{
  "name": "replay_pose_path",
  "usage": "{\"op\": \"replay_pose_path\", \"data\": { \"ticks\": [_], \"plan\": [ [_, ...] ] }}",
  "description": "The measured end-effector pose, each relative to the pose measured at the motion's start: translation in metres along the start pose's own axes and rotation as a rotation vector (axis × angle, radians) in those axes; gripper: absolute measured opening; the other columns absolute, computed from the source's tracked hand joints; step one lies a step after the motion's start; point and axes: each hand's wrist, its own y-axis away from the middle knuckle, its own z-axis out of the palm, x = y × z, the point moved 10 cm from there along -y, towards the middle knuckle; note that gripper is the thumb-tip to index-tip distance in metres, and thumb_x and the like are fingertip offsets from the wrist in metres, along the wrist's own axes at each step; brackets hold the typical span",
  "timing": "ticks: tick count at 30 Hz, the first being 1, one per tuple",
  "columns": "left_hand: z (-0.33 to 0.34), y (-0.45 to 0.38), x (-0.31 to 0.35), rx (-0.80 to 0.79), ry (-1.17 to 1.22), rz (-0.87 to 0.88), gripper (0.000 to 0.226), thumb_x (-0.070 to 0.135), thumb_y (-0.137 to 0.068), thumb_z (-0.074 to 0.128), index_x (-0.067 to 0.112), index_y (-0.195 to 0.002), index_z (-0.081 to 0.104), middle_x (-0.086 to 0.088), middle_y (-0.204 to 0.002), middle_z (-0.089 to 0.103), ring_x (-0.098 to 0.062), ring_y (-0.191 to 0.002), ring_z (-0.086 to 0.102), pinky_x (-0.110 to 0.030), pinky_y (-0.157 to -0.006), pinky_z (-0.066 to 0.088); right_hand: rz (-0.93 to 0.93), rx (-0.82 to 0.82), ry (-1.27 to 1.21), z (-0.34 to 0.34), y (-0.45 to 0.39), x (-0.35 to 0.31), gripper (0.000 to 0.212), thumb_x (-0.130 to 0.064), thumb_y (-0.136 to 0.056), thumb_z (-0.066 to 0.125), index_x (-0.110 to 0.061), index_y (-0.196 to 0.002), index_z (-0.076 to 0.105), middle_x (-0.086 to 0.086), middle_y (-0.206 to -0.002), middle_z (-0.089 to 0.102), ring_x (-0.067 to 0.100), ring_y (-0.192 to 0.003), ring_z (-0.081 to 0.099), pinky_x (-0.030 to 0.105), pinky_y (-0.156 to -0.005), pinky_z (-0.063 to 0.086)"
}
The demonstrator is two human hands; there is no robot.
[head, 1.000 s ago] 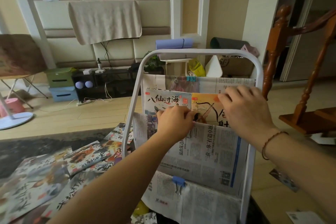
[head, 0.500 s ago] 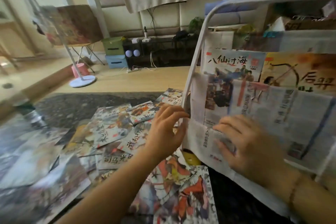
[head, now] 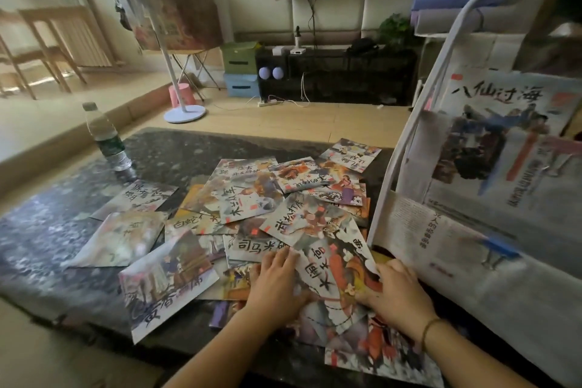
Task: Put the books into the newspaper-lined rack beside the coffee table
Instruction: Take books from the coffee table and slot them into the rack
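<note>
Several thin picture books (head: pixel 248 198) lie scattered on the dark marble coffee table (head: pixel 56 230). Nearest me is one with an orange figure on its cover (head: pixel 333 274), and both hands are on it. My left hand (head: pixel 277 283) rests with straight fingers on its left edge. My right hand (head: pixel 396 293) curls round its right edge. To the right stands the white tube rack (head: pixel 409 142), lined with newspaper (head: pixel 441 236). A book (head: pixel 497 123) stands in its upper pocket.
A plastic water bottle (head: pixel 105 138) stands at the table's far left. A blue clip (head: pixel 500 249) pins the newspaper on the rack. Beyond the table are a standing fan (head: pixel 176 79), storage boxes (head: pixel 241 69) and a black shelf (head: pixel 340 75).
Both hands came down from the rack's upper pocket, where they left two books, to the pile on the table. My view swung left and down with them.
</note>
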Motion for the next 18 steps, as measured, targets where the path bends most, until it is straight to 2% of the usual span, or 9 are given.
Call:
{"op": "replay_pose_path", "data": {
  "ticks": [3,6,10,12,14,15,17,18],
  "plan": [
    [-0.001,-0.003,-0.001,-0.016,-0.006,-0.013,0.098,0.073,-0.077,0.059,0.031,-0.153,0.014,0.005,-0.163,0.008,-0.026,-0.149,0.001,-0.056,-0.119,0.004,0.028,0.006,-0.070,-0.003,-0.002,0.004,0.065,-0.066,-0.069,0.070,-0.028,-0.118,0.052,-0.011,-0.120,0.047,0.011,-0.117,0.042,0.030,-0.093,0.047],
    [-0.005,-0.001,-0.003,-0.027,0.013,-0.027,0.100,0.073,-0.076,0.060,0.030,-0.153,0.013,0.004,-0.163,0.005,-0.027,-0.149,-0.002,-0.057,-0.119,0.002,0.042,0.068,-0.143,-0.014,-0.001,0.008,0.049,-0.048,-0.072,0.078,-0.028,-0.108,0.052,-0.012,-0.112,0.051,0.010,-0.110,0.048,0.030,-0.093,0.048],
    [-0.006,0.000,-0.007,-0.022,0.068,-0.054,0.108,0.076,-0.073,0.061,0.031,-0.155,0.007,0.007,-0.163,0.004,-0.024,-0.150,-0.003,-0.055,-0.120,-0.001,0.079,0.026,-0.437,-0.019,0.001,0.015,0.023,-0.019,-0.087,0.069,-0.025,-0.101,0.051,-0.007,-0.105,0.063,0.012,-0.096,0.064,0.028,-0.076,0.054],
    [-0.012,0.001,-0.009,0.041,0.153,-0.070,0.112,0.076,-0.072,0.062,0.030,-0.156,0.002,0.007,-0.164,0.002,-0.022,-0.150,-0.003,-0.053,-0.121,0.000,0.101,0.038,-0.625,-0.029,0.003,0.016,0.018,-0.011,-0.089,0.065,-0.022,-0.099,0.055,0.000,-0.093,0.072,0.016,-0.083,0.070,0.039,-0.075,0.059],
    [-0.025,0.006,-0.008,0.205,0.358,-0.068,0.112,0.073,-0.073,0.063,0.029,-0.156,0.001,0.007,-0.163,0.005,-0.019,-0.150,0.003,-0.047,-0.123,0.006,0.113,0.134,-0.821,-0.047,0.006,0.019,0.017,-0.007,-0.091,0.063,-0.021,-0.099,0.057,0.004,-0.088,0.073,0.019,-0.079,0.072,0.045,-0.076,0.059],
    [-0.034,0.011,-0.006,0.285,0.514,-0.070,0.109,0.070,-0.073,0.064,0.027,-0.156,0.007,0.007,-0.162,0.013,-0.018,-0.149,0.012,-0.046,-0.122,0.015,0.137,0.172,-0.946,-0.053,0.008,0.020,0.019,-0.007,-0.092,0.061,-0.022,-0.102,0.057,0.005,-0.092,0.073,0.020,-0.082,0.072,0.045,-0.079,0.059],
    [-0.041,0.021,0.001,0.347,0.908,-0.058,0.092,0.062,-0.071,0.069,0.028,-0.147,0.029,0.002,-0.154,0.036,-0.014,-0.137,0.041,-0.041,-0.111,0.040,0.205,0.169,-1.292,-0.050,0.011,0.019,0.023,-0.005,-0.093,0.058,-0.022,-0.109,0.056,0.010,-0.104,0.072,0.024,-0.093,0.070,0.046,-0.087,0.055],
    [-0.041,0.024,0.013,0.311,1.101,-0.027,0.078,0.059,-0.071,0.070,0.029,-0.137,0.041,-0.002,-0.144,0.050,-0.012,-0.125,0.055,-0.034,-0.100,0.050,0.231,0.126,-1.487,-0.045,0.014,0.012,0.024,-0.001,-0.094,0.056,-0.018,-0.112,0.057,0.013,-0.107,0.072,0.028,-0.097,0.069,0.047,-0.089,0.054]
  ]
}}
